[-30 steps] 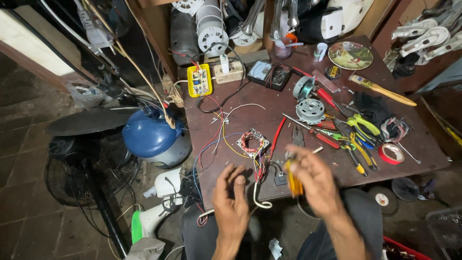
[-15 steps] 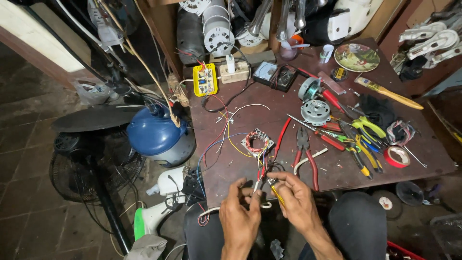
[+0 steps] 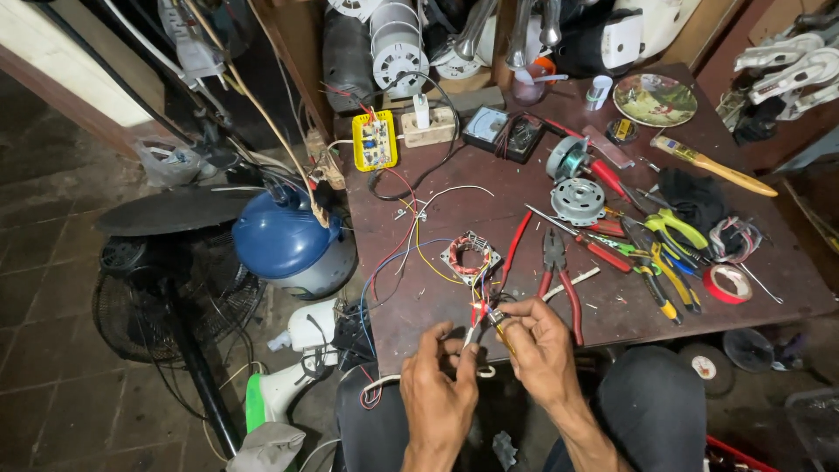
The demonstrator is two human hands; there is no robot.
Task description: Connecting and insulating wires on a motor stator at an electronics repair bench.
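Fingers (image 3: 461, 348) of the left hand (image 3: 437, 389) pinch the ends of thin coloured wires (image 3: 479, 293) at the near edge of the brown tabletop (image 3: 524, 175), and the right hand (image 3: 537, 345) just beside it closes its fingers on a small yellow-handled tool (image 3: 500, 329) at the same wire ends. Those wires run back to a stator coil (image 3: 471, 254) lying just beyond the hands, with red-handled pliers (image 3: 559, 275) to its right.
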